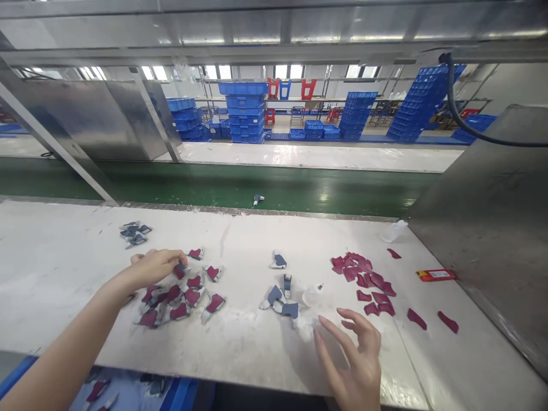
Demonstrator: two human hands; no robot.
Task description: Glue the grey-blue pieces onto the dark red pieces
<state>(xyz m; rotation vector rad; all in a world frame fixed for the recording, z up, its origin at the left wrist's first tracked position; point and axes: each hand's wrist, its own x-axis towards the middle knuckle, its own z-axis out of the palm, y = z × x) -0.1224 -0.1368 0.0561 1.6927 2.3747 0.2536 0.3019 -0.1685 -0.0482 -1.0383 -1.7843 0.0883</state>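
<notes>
Left hand (160,265): palm down, fingers bent, fingertips at a maroon-and-grey piece (180,270); whether it is gripped cannot be told. Right hand (357,357): fingers apart and curved, thumb clear of them, nothing visible held; raised over the near part of the white table (257,354).

Beneath and right of the left hand: a loose cluster of maroon-and-grey pieces (192,297), lying at various angles. Between the hands: four navy-topped pieces (290,310), three grouped, one farther off. Just beyond the right fingertips: a small translucent bottle (312,295).

Beyond the right hand, to its right: flat maroon pieces (377,279), mostly heaped, a few apart; farther right, a red-and-yellow item (436,275); farther off, a second translucent container (393,231), beside a metal panel (505,217).

Beyond the left hand: a small dark grey pile (135,233). Below the left forearm: a blue bin (180,394) containing further pieces.

Past both hands: a green belt (205,182) bearing one small piece (258,199); farther back, stacked blue crates (246,114).
</notes>
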